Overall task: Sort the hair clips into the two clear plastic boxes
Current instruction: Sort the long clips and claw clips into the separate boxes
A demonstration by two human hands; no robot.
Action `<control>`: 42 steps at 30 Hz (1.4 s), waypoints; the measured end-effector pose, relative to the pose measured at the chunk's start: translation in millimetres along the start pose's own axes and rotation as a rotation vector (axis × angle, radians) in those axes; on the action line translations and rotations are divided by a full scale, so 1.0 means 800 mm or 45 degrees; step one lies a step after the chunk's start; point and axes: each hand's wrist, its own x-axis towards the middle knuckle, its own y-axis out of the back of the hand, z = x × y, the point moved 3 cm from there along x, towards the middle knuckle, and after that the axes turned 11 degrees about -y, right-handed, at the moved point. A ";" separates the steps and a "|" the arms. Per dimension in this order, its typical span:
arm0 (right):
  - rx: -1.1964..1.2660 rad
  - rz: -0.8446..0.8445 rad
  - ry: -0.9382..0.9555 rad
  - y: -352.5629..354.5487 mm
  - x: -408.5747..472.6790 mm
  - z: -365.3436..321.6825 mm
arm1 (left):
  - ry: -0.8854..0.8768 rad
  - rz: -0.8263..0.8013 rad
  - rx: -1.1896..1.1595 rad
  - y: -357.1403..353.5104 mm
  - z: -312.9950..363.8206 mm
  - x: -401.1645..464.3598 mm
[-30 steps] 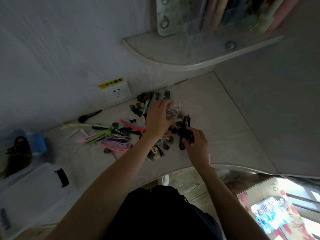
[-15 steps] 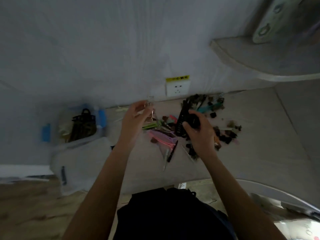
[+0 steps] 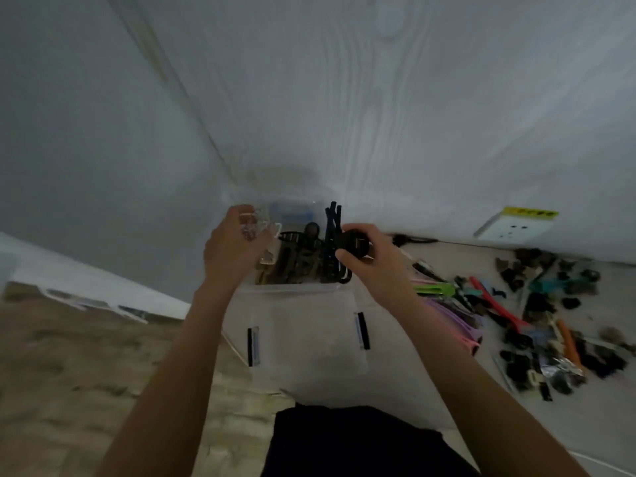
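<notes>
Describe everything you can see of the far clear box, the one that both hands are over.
The far clear box is see-through plastic, open-topped, against the wall, behind a second box. It holds dark clips, several standing upright. The left hand, pinching a clear clip, and the right hand, gripping a black clip, hover over it. Contact cannot be told.

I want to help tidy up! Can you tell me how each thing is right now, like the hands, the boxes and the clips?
Left hand: holds a clear sparkly clip over the far box.
Right hand: grips black clips at the far box's edge.
Far box: open, dark clips inside.
Near box: lid on, black latches down.
Clip pile: loose on the table, unsorted.
Wall socket: nothing plugged in.
</notes>
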 end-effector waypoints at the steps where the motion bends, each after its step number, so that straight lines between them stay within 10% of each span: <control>1: -0.077 -0.018 0.011 -0.015 0.011 -0.007 | -0.010 0.002 0.069 0.005 -0.011 0.006; 11: -0.755 -0.049 0.385 -0.073 0.053 -0.041 | -0.248 -0.079 0.273 -0.003 -0.054 -0.011; 24: -0.819 -0.224 0.349 -0.044 0.043 -0.037 | -0.431 0.251 0.339 0.000 -0.040 0.020; 29: -0.816 -0.308 0.339 -0.056 0.037 -0.033 | -0.376 -0.152 0.491 -0.028 -0.052 0.014; 34: -0.725 -0.450 0.215 -0.074 0.041 -0.037 | -0.416 -0.031 0.257 -0.007 -0.056 0.008; 42: -1.591 -0.284 0.391 -0.083 0.043 -0.026 | -0.507 -0.047 0.493 -0.019 -0.069 0.020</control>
